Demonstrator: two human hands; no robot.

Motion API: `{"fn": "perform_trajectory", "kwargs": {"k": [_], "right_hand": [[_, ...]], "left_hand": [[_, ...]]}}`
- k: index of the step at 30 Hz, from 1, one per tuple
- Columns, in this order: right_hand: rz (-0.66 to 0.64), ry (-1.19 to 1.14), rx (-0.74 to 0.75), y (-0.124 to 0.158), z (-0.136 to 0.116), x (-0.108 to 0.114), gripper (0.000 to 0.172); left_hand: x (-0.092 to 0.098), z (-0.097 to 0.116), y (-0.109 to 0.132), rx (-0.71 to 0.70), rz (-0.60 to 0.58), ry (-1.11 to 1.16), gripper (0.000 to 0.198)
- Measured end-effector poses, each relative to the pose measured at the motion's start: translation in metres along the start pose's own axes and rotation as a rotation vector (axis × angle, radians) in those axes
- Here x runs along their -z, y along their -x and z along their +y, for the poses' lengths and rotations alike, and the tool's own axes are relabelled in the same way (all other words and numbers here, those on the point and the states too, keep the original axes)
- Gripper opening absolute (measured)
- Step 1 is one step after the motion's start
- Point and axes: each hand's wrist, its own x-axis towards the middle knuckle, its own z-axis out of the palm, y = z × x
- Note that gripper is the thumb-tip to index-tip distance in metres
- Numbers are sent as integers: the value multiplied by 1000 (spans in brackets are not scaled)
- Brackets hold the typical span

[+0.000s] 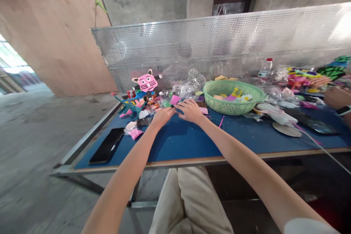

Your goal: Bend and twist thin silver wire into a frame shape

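Centre frame: left hand (pixel 163 116) and right hand (pixel 190 110) sit close together, fingers bent; we cannot tell whether they grip anything. Pink block (pixel 174 99) lies just beyond. We judge a forward nudge could push it into crumpled wrap (pixel 189 87).

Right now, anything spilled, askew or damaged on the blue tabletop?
No clear spill or damage. Mildly odd: crumpled clear plastic wrap lies loose between the pink cat-faced figure and the pale-green plastic basket, like leftover packaging.
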Motion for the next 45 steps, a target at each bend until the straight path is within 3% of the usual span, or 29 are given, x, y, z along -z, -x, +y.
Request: {"fn": "perform_trajectory", "kwargs": {"k": [13, 36, 45], "right_hand": [[-53, 0, 37, 3, 8, -22, 41], [-65, -50, 87, 4, 16, -21, 40], [-20, -75, 108, 6, 27, -16, 36]], "left_hand": [[1, 1, 1, 14, -25, 235, 27], [6, 5, -1, 44, -113, 97, 25], [18, -5, 0, 228, -140, 470, 25]]}}
